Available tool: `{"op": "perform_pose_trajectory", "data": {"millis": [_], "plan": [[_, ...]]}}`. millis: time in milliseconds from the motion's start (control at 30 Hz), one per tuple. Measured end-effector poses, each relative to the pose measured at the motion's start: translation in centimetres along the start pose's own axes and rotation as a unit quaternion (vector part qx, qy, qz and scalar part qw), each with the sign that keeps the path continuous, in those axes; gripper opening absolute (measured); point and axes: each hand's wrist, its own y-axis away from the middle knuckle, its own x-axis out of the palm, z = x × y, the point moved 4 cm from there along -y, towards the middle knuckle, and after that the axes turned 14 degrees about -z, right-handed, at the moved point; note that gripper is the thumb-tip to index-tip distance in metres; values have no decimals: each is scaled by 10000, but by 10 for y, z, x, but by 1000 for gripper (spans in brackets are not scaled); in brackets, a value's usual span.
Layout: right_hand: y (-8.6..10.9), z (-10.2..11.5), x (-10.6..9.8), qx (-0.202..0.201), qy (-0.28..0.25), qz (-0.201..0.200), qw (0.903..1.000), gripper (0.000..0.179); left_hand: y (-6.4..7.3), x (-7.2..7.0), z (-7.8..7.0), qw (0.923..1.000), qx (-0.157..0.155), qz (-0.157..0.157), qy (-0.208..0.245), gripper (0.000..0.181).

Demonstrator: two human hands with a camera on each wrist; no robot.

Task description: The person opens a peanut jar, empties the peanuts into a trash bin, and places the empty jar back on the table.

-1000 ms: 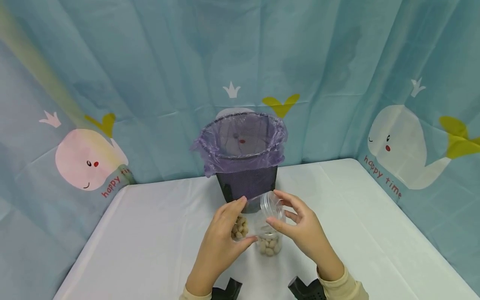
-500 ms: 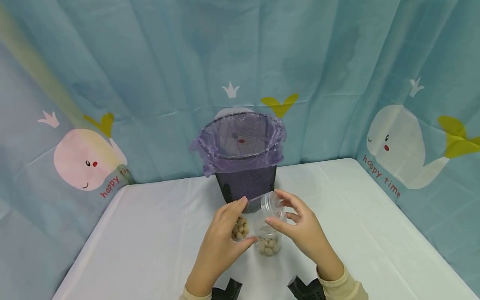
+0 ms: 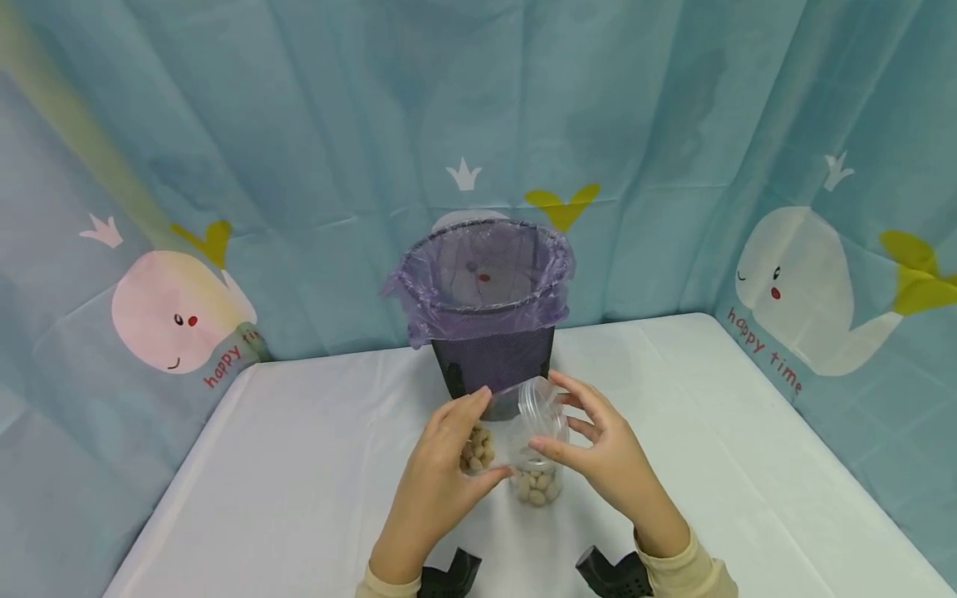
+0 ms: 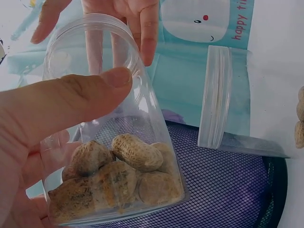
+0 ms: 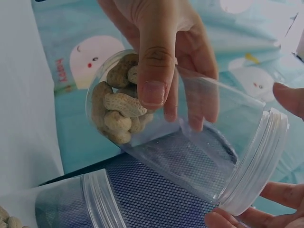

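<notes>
My left hand (image 3: 437, 473) grips a clear plastic jar (image 3: 510, 436), thumb on the near side and fingers behind. The jar is tipped, with peanuts (image 5: 121, 102) gathered at its base end. A clear ridged lid (image 5: 256, 161) sits at the other end, toward my right hand (image 3: 609, 453). That hand spreads around the lid, fingertips right at its edge; in the right wrist view a gap shows between its thumb (image 5: 290, 99) and the lid. Partly hidden behind the held jar, a second clear jar (image 3: 538, 490) with peanuts and a lid (image 4: 213, 97) stands on the table.
A black mesh bin (image 3: 489, 357) with a purple bag (image 3: 486, 324) over its rim stands behind the jars. The white-covered table (image 3: 299, 482) ends at a blue curtain (image 3: 336, 166) printed with whales. Black wrist devices (image 3: 452, 573) show at the bottom edge.
The whole head view has shifted slightly. Both hands and the two jars keep nearly the same positions.
</notes>
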Motion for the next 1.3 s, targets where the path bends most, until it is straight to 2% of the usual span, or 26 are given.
{"op": "perform_pose_trajectory", "data": {"millis": [233,500,733,867,1300], "plan": [[-2,0,-1,98,-60,-144,9998,65,0,1,1,10000,-63,2,4,99],[0,0,0,-98,-195,-112,9997,61,1,1,1,10000,-35,3,37,99],[0,0,2,63,-41,-126,9999,67,0,0,1,10000,-42,-19,16,99],[-1,0,2,130,-1,-164,9998,63,0,0,1,10000,-63,-32,10,98],[0,2,0,16,-91,-173,9998,57,0,0,2,9999,-96,21,28,99]]}}
